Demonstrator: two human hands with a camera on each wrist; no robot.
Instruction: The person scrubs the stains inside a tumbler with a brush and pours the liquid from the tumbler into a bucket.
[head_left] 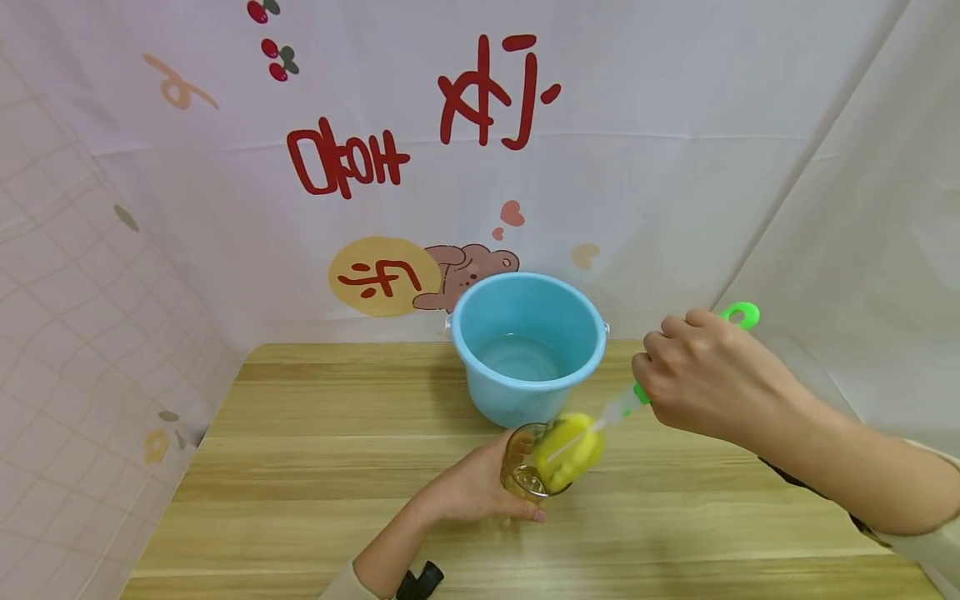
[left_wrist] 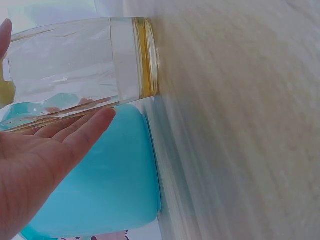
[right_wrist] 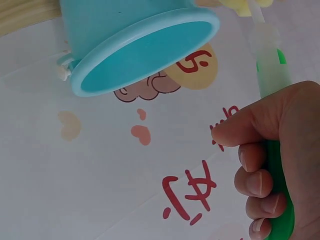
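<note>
While the left hand point(head_left: 474, 483) half-curls round the glass point(left_wrist: 75, 60) — the right hand point(head_left: 697, 379) fisting the brush point(head_left: 619, 406) — I fear sideways brush pressure could topple the glass.

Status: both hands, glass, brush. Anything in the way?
Left hand holding glass. Right hand gripping brush, yellow sponge head at the glass's mouth. Bucket close behind glass; nothing visible between brush and glass.

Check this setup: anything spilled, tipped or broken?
Nothing stands out. Bucket stands upright, no spill shows on the table, and the glass in the left hand shows no visible crack. Sponge too blurred to judge wear.
</note>
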